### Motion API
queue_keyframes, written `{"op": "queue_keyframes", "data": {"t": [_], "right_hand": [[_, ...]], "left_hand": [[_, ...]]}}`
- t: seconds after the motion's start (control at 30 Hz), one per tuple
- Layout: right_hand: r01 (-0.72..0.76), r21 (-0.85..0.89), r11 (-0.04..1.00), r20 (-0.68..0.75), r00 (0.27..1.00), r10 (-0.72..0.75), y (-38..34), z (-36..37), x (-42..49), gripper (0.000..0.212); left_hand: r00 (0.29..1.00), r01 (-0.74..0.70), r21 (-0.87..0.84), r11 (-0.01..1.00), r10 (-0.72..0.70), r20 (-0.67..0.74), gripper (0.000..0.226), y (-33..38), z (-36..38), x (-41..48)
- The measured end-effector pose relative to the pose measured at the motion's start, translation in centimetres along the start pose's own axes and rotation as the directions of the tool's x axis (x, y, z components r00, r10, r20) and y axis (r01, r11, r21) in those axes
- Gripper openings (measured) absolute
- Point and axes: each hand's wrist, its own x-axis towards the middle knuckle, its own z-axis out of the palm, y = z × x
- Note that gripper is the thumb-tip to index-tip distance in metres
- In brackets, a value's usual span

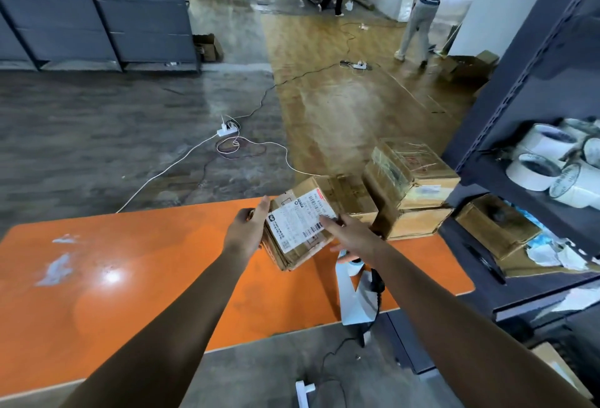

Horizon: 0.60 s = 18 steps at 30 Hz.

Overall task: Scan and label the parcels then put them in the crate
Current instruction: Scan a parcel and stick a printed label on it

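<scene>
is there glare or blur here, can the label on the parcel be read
head view: strong glare patch on the orange table and sheen across the floor; shipping label on the held parcel is too soft to read, only barcodes show; wide-angle lens bows the shelf upright and table edge; the people at the back are blurred

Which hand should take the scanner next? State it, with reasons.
Right. The right hand only presses flat on the parcel, and the scanner lies just beneath its wrist; the left hand is busy holding the tilted parcel.
</scene>
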Motion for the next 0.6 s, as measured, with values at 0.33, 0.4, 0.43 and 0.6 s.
{"op": "queue_keyframes", "data": {"t": [0.33,0.4,0.43,0.6], "right_hand": [[0.068,0.348,0.935,-0.072,0.996,-0.046,0.7,1.4,1.4,0.058],[0.107,0.359,0.927,-0.141,0.988,-0.059,1.1,2.3,1.8,0.063],[0.124,0.337,0.933,-0.168,0.983,-0.07,1.4,2.9,1.9,0.065],[0.218,-0.088,0.972,-0.078,0.971,-0.225,3.5,5.6,2.2,0.096]], "left_hand": [[0.995,0.03,0.123,0.992,-0.042,0.092,0.061,-2.5,0.9,-1.9],[0.992,0.015,0.239,0.971,-0.045,0.121,0.062,-3.5,1.1,-2.3],[0.99,0.02,0.282,0.959,-0.058,0.13,0.061,-4.0,1.3,-2.5],[0.978,0.064,0.276,0.959,-0.115,0.174,0.052,-7.4,3.1,-3.1]]}}
